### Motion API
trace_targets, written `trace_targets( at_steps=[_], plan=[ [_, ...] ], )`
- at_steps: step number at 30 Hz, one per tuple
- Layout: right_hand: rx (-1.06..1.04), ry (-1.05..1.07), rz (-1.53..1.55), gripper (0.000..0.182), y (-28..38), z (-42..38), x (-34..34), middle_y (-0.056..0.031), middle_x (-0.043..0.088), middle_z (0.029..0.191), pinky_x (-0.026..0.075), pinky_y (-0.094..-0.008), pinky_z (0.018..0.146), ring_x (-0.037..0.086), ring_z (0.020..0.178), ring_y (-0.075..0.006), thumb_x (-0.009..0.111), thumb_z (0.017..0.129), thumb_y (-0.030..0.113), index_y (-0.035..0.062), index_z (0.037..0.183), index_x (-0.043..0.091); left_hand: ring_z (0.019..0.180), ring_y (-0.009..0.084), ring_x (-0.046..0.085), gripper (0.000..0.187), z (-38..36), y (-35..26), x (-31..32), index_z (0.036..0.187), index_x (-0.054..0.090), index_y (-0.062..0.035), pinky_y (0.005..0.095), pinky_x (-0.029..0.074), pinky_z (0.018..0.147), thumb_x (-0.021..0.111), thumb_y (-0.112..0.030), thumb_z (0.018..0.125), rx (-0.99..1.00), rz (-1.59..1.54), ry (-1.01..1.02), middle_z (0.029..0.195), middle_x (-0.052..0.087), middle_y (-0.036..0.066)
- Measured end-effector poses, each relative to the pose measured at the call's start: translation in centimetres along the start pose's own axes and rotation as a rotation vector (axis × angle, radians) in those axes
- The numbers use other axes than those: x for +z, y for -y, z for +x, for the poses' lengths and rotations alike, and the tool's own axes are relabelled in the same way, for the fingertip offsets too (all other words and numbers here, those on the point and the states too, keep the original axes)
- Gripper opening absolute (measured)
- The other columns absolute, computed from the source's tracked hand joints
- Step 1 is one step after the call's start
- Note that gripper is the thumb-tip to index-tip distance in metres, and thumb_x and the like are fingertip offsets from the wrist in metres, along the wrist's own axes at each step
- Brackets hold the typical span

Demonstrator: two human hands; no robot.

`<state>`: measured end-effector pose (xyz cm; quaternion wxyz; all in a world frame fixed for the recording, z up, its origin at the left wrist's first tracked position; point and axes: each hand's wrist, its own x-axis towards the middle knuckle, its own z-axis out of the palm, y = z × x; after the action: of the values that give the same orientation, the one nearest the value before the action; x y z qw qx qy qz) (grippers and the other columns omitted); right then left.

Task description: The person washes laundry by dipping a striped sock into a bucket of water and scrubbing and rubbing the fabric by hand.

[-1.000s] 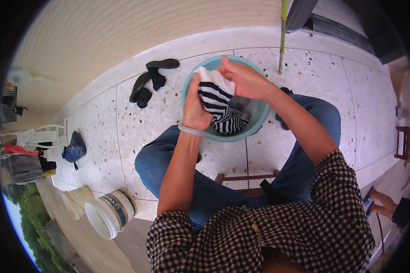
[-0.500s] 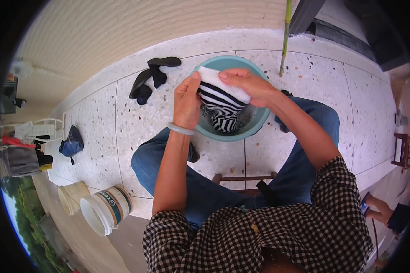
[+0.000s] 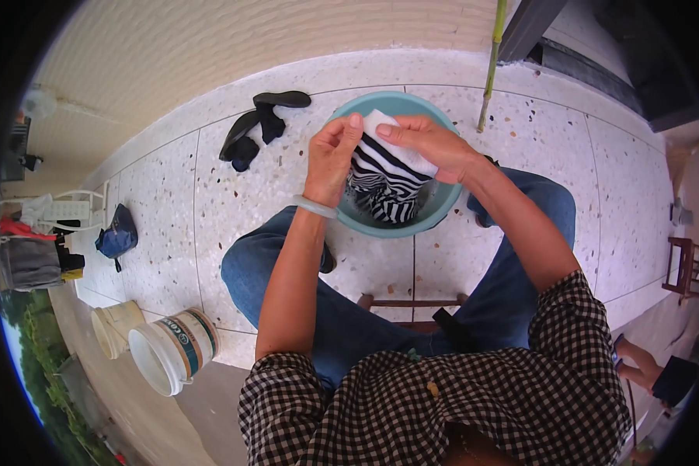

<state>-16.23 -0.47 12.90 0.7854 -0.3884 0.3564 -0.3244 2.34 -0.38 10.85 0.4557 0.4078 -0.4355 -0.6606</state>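
A black-and-white striped cloth [image 3: 388, 169] with a white upper band hangs into a teal basin [image 3: 380, 231] on the floor between my knees. My left hand [image 3: 334, 155] pinches the left edge of the cloth, thumb and fingers closed. On the other side, my right hand [image 3: 431, 146] grips the white band, its thumb lying on top. The lower part of the cloth rests bunched in the basin, where some suds show around it.
Black shoes [image 3: 241, 133] with dark socks lie left of the basin. Further left are a blue bag [image 3: 118, 233] and two buckets [image 3: 157, 359]. A green bamboo pole [image 3: 492, 70] stands behind on the right. At the far right, another person's legs [image 3: 637, 365] show.
My left hand has shifted slightly right and up, closer to my right hand. The white band is now more folded and narrower between the hands.
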Motion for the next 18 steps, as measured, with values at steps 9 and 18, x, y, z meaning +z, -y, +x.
trace_targets(
  at_steps=[9, 18],
  plan=[
    [-0.086, -0.095, 0.022, 0.025, 1.6, -0.5, -1.0, -0.0055, 0.067, 0.086, 0.055, -0.0256, 0.06, 0.065, 0.071, -0.0111, 0.061, 0.09, 0.029, 0.0048, 0.096, 0.065, 0.083, 0.0111, 0.062, 0.019, -1.4, -1.2, 1.6, 0.099, 0.063, 0.003, 0.0254, 0.049, 0.074, 0.062, -0.011, 0.087, -0.133, -0.09, 0.26, 0.092, 0.066, 0.008],
    [-0.484, -0.161, -0.502, 0.023, 0.5, 0.0, -0.3, 0.0027, 0.063, 0.074, 0.044, -0.0211, 0.059, 0.051, 0.067, -0.003, 0.057, 0.092, 0.02, 0.0001, 0.089, 0.067, 0.073, 0.0112, 0.063, 0.013, -1.5, -0.8, 2.6, 0.092, 0.066, 0.0005, 0.0243, 0.05, 0.067, 0.06, -0.003, 0.081, -0.184, -0.206, 0.159, 0.085, 0.067, 0.006]
  ],
)
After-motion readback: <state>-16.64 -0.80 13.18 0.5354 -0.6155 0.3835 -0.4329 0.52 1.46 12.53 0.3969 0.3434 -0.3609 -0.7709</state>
